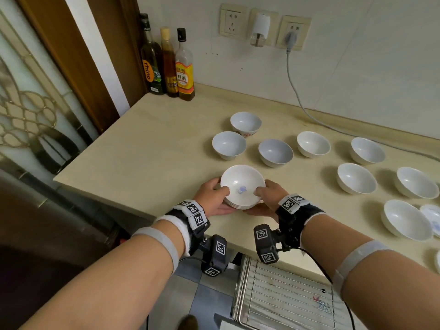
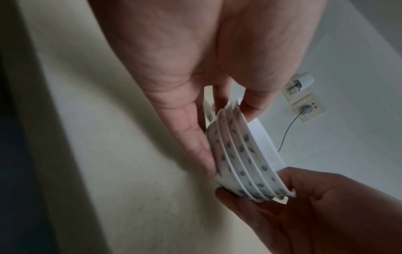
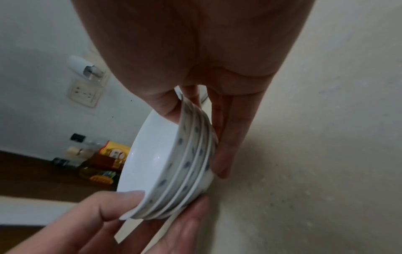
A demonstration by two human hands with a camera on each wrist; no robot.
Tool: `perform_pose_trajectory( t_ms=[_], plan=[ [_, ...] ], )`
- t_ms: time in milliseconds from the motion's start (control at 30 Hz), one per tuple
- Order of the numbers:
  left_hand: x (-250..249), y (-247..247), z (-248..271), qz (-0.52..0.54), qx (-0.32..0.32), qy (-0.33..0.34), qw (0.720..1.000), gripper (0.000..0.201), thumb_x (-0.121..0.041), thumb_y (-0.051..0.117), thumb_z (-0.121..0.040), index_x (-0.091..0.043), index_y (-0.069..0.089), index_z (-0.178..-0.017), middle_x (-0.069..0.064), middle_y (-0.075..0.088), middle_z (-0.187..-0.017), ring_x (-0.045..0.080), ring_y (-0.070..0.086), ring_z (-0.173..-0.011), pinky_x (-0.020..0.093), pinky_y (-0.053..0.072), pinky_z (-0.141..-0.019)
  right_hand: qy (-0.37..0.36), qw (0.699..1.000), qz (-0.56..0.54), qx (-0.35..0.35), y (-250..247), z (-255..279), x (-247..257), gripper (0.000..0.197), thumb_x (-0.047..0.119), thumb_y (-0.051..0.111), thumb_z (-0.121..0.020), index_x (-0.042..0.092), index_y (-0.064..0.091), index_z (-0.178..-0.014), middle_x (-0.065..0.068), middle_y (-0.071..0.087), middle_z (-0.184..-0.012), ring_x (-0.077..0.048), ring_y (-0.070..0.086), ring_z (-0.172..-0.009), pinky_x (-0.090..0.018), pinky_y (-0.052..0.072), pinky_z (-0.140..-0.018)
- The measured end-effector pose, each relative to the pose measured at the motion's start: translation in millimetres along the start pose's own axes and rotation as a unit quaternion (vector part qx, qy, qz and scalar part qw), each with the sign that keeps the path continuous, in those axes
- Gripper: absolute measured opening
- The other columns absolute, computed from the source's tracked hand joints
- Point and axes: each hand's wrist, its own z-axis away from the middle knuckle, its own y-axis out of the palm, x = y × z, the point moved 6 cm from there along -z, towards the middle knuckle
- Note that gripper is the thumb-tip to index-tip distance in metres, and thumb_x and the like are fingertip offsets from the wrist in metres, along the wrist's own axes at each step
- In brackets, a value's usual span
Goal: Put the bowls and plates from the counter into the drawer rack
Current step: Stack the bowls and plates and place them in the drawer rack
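A stack of several shallow white bowls with blue dots (image 1: 242,186) (image 2: 241,154) (image 3: 174,165) is near the counter's front edge. My left hand (image 1: 214,195) (image 2: 195,96) grips its left side, thumb on the top rim and fingers beneath. Opposite it, my right hand (image 1: 266,196) (image 3: 195,96) grips the right side the same way. Several single white bowls (image 1: 275,152) stand spread over the counter (image 1: 147,144) behind and to the right. The wire drawer rack (image 1: 285,296) is pulled out below the counter edge, by my right forearm.
Three bottles (image 1: 167,65) stand in the counter's back left corner. Wall sockets (image 1: 292,32) hold a plug whose grey cable (image 1: 309,110) trails along the back of the counter. A small plate (image 1: 432,217) lies at the right edge. A door frame is to the left.
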Motion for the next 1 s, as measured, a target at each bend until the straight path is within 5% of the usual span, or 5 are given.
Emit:
perform_pose_trajectory(
  t_ms=[167,400,500,800,1000],
  plan=[
    [12,14,54,0.007,-0.062,0.036,0.997,0.042,-0.012,0.053,-0.093,-0.022,0.053,-0.133,0.017,0.059,-0.134,0.039,0.075,-0.080,0.035,0.063,-0.070,-0.027,0.993,0.033,0.113,-7,26,-12,0.051,-0.004,0.050,-0.083,0.005,0.044,-0.132,-0.023,0.052,-0.135,-0.044,0.067,-0.099,-0.043,0.063,-0.064],
    [79,48,146,0.059,-0.164,0.049,0.984,0.053,-0.062,0.036,-0.098,-0.027,0.049,-0.136,0.010,0.063,-0.127,0.035,0.075,-0.092,0.042,0.060,-0.083,-0.035,0.956,0.108,0.271,-34,89,-50,0.043,-0.008,0.042,-0.087,0.010,0.052,-0.124,-0.020,0.058,-0.130,-0.041,0.066,-0.109,-0.045,0.062,-0.080],
    [129,45,171,0.026,-0.258,-0.004,0.966,0.047,-0.055,0.040,-0.100,-0.021,0.051,-0.130,0.014,0.065,-0.122,0.036,0.070,-0.105,0.042,0.056,-0.087,-0.036,0.934,0.169,0.311,-43,106,-73,0.040,-0.009,0.040,-0.087,0.009,0.052,-0.121,-0.023,0.057,-0.133,-0.045,0.063,-0.113,-0.056,0.053,-0.095],
    [267,51,165,-0.036,-0.342,-0.172,0.923,0.111,-0.065,0.077,-0.052,-0.017,0.031,-0.141,0.010,0.054,-0.133,0.036,0.060,-0.115,0.052,0.058,-0.088,0.070,0.920,0.215,0.321,-87,102,-175,0.052,-0.011,0.036,-0.087,0.019,0.052,-0.126,-0.012,0.062,-0.121,-0.040,0.063,-0.113,-0.047,0.060,-0.082],
    [309,68,127,0.107,-0.324,-0.171,0.925,0.071,-0.042,0.067,-0.054,-0.005,0.057,-0.113,0.018,0.072,-0.104,0.037,0.073,-0.088,0.059,0.061,-0.067,0.153,0.942,0.179,0.237,-117,54,-240,0.061,-0.014,0.041,-0.084,0.016,0.044,-0.137,-0.019,0.051,-0.134,-0.046,0.058,-0.114,-0.057,0.058,-0.086]
  ],
)
